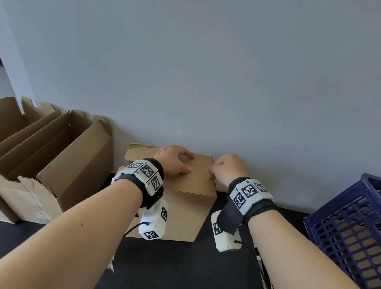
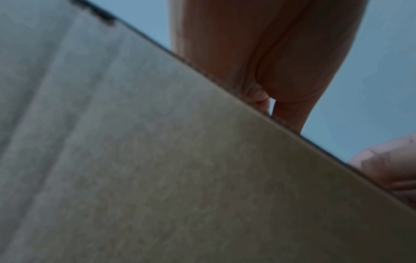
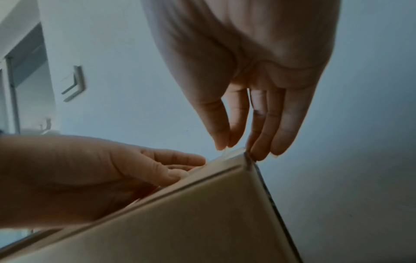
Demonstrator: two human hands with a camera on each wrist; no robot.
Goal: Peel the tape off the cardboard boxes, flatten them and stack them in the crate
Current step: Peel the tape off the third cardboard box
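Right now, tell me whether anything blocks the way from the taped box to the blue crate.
Nothing visible does. The taped box stands under both hands, left hand and right hand; only bare dark tabletop lies between it and the blue crate.

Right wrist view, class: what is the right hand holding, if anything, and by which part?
The right hand pinches clear tape by its lifted end, at the top corner of the cardboard box; the left hand rests on the box top.
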